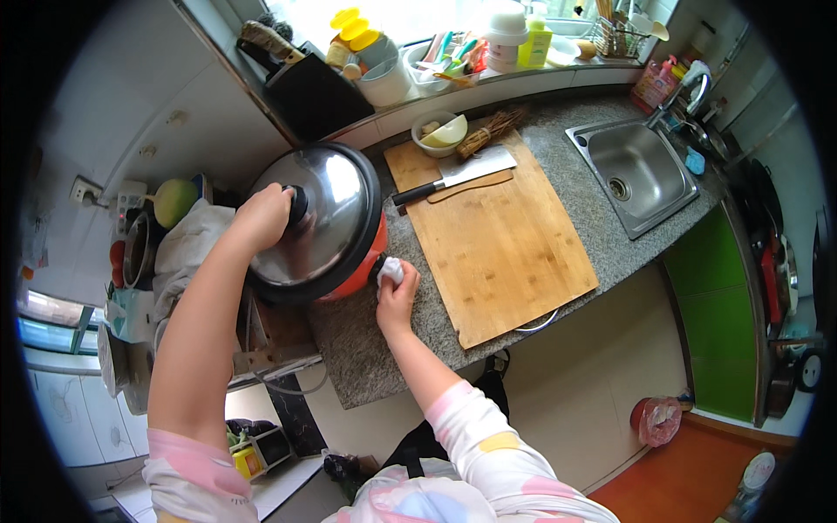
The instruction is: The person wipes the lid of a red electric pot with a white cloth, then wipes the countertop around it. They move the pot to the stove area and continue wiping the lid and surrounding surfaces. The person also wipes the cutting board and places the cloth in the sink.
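Note:
My left hand [263, 216] grips the black knob of a shiny metal lid [327, 248], which lies on a red electric cooker [356, 278]. My right hand [397, 297] holds a crumpled white cloth [390, 269] against the black side handle of the cooker. To the right, a wooden cutting board [510, 261] lies on the granite counter. A cleaver [474, 167] with a black handle rests across the board's upper part, beside a flat brown wooden piece [474, 187].
A bowl with a pale wedge of produce [439, 134] and a bundled twig brush [490, 133] sit behind the board. A steel sink [634, 170] is at right, a black knife block [317, 98] at upper left, and folded cloth [193, 245] left of the cooker.

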Motion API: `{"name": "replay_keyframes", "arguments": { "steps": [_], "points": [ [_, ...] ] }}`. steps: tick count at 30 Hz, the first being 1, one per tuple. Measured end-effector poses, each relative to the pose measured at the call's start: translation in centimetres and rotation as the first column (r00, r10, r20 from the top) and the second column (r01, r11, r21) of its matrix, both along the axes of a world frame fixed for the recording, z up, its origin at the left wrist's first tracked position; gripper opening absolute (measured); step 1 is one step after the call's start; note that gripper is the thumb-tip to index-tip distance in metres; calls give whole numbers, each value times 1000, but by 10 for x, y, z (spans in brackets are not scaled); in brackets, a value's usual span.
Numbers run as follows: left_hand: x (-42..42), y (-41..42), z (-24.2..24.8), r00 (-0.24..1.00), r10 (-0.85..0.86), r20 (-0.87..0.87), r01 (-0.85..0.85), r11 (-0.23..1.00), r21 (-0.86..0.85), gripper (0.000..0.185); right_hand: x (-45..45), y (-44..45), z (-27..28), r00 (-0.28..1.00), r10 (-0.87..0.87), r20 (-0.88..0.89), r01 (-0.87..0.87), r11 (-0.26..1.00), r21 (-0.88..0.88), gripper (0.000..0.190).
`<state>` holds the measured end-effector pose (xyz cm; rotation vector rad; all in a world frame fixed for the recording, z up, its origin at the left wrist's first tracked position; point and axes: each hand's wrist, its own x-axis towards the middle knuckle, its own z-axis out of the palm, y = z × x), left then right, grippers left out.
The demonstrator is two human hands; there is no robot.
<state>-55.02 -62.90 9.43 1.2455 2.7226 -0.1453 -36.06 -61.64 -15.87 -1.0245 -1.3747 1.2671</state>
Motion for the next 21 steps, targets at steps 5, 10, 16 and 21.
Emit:
{"name": "replay_keyframes", "arguments": {
  "steps": [5,10,16,21],
  "points": [
    [0,-1,-2,1000,-6,-17,6,1000,13,43,-2,69,19,906,301,296,-242,945,-219,25],
    [-3,-2,-4,1000,-16,-2,16,998,55,41,-18,75,45,943,262,-204,-224,956,190,38],
    [-1,-2,-2,999,-33,-1,33,998,54,40,19,64,41,866,473,164,-438,874,-210,37],
    [-1,-4,-2,1000,-20,17,19,998,55,41,-18,108,40,859,478,-183,-479,877,45,37]
  ]
}}
